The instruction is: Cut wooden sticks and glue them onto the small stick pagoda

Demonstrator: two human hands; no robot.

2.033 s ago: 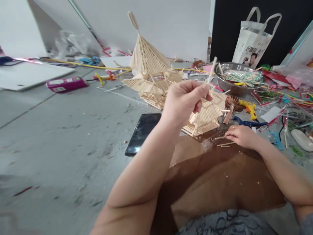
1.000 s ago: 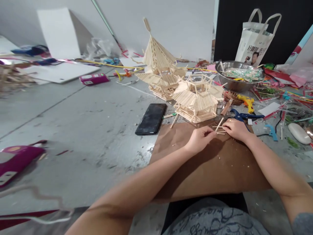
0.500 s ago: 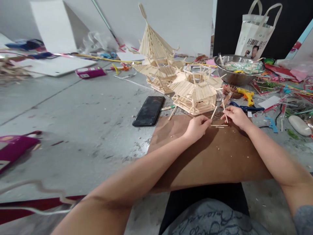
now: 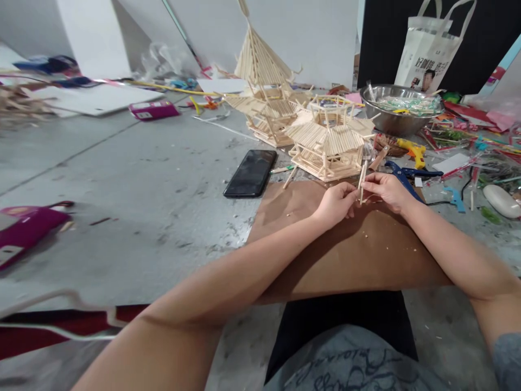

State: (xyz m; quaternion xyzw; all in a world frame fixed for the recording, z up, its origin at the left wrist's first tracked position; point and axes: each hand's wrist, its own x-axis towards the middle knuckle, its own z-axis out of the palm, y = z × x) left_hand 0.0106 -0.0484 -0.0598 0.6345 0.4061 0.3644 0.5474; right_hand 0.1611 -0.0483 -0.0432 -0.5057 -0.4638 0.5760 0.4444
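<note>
Two short wooden sticks [image 4: 362, 176] stand upright side by side between my hands, so close that I cannot tell whether they touch. My left hand [image 4: 338, 203] pinches one near its lower end. The other is between the thumb and fingers of my right hand [image 4: 386, 190]. Below the hands lies a brown board [image 4: 325, 260] with small crumbs on it; more sticks under the fingers are mostly hidden. Just beyond the hands sits a six-sided stick pavilion model [image 4: 328, 144]. Behind it, to the left, rises a taller stick model with a pointed roof [image 4: 262, 60].
A black phone [image 4: 251, 174] lies left of the board. To the right are blue-handled pliers [image 4: 407, 176], a yellow glue gun [image 4: 413, 151], a white computer mouse [image 4: 501, 201] and a metal bowl [image 4: 401, 124] of wrapped pieces. A white bag [image 4: 431, 54] stands behind.
My hands have come together, bringing the two sticks from apart and tilted to upright, side by side. The whole view has shifted slightly.
</note>
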